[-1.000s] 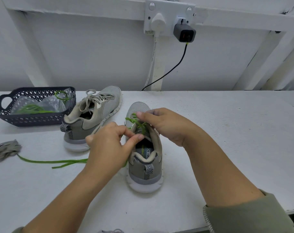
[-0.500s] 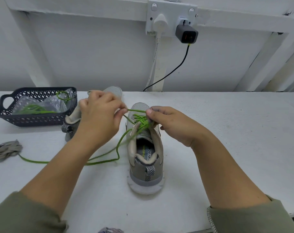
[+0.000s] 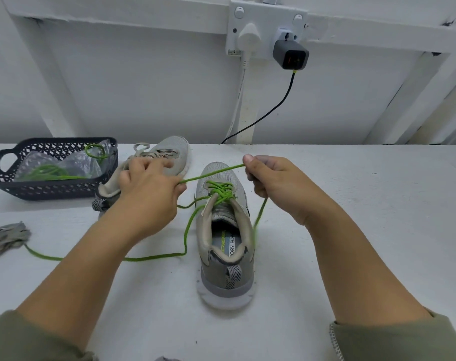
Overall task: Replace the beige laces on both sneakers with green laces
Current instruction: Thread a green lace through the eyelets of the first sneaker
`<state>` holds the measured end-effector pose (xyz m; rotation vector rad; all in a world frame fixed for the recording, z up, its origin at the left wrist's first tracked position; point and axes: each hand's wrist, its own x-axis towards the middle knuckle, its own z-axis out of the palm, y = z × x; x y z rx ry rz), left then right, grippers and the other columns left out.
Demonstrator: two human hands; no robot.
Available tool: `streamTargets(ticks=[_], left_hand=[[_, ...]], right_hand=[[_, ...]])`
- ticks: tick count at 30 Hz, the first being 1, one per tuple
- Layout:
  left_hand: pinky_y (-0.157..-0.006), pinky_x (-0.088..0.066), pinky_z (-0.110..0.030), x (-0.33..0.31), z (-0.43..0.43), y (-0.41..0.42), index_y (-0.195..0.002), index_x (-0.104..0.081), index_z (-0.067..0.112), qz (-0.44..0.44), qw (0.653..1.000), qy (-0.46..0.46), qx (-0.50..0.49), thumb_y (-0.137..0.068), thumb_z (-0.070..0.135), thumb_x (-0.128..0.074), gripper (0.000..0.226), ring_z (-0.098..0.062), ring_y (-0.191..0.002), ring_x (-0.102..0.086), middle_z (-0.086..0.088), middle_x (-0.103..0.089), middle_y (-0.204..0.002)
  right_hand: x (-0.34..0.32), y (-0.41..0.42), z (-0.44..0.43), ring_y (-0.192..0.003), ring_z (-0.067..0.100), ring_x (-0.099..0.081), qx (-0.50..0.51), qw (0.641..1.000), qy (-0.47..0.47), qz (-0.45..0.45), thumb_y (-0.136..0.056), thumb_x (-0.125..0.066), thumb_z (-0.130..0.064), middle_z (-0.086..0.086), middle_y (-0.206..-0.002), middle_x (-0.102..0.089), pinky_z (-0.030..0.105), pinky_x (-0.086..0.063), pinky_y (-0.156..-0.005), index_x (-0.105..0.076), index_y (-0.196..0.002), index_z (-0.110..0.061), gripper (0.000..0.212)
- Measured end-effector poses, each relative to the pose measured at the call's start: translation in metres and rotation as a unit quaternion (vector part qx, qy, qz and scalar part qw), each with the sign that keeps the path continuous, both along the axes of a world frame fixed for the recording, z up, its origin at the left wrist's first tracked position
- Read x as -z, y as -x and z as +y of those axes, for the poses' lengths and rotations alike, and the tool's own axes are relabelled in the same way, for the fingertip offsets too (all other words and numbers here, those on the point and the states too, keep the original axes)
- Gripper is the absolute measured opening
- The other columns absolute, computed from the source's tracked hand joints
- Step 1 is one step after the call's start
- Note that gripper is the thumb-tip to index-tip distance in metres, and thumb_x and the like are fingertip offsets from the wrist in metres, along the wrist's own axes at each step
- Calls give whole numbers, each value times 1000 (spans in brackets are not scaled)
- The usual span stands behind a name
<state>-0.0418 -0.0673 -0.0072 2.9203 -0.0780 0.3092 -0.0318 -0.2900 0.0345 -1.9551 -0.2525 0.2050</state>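
A grey sneaker stands heel toward me at the table's middle, with a green lace threaded through its front eyelets. My left hand pinches one run of that lace left of the shoe. My right hand grips the other run above the toe; a taut stretch spans between both hands. Slack lace trails left across the table. The second sneaker, still with beige laces, lies behind my left hand, partly hidden.
A dark mesh basket at the left holds clear plastic wrap and another green lace. A bundled beige lace lies at the left edge. A wall socket with a charger and cable sits behind.
Both hands have moved apart from the eyelets, left hand going left and right hand rising to the right, drawing the green lace taut between them and pulling slack through.
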Motion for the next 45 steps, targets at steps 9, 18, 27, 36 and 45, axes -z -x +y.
streamTargets(ticks=[9, 18, 27, 36, 45], left_hand=[[-85, -20, -41, -8, 5, 3, -77, -75, 23, -194, 980, 31, -33, -88, 36, -52, 29, -28, -113, -32, 7, -61, -116], [-85, -18, -37, -16, -22, 13, -119, -61, 36, -112, 985, 84, 98, -95, 39, -47, 28, -16, -114, -46, 17, -63, -108], [-79, -12, -29, -3, -13, 24, -104, -63, 46, -71, 989, 123, 51, -95, 44, -51, 15, -6, -107, -48, 28, -60, -82], [-71, -51, -36, 8, -35, 23, -91, -73, 43, -62, 912, 393, 103, -84, 32, -73, 13, -23, -75, -66, 15, -72, -83], [-67, -14, -33, 7, -52, 35, -71, -71, 34, -152, 984, 69, 64, -73, 41, -77, 9, -18, -72, -54, 14, -55, -58]], right_hand=[[-6, 1, 7, -64, 20, -32, -35, 998, 46, -26, -97, -46, -46, 7, -66, -35, 33, -30, -65, -59, -68, -21, 40], [-2, 2, 12, -40, 4, -31, -62, 991, 105, -53, -99, -46, -39, -15, -43, -35, 13, -26, -44, -69, -85, -18, 34], [13, 3, 7, -63, 11, -59, 15, 989, 123, -81, -88, -68, -34, -7, -64, -63, 29, -50, -62, -69, -78, -29, 11], [12, 9, 8, -66, 14, -70, 36, 997, -71, 3, -84, -73, -26, 3, -72, -72, 33, -59, -66, -63, -92, -12, 19], [23, 24, 1, -70, 9, -65, 27, 962, 270, -22, -75, -76, -40, -7, -81, -68, 30, -54, -59, -67, -89, -24, 22]])
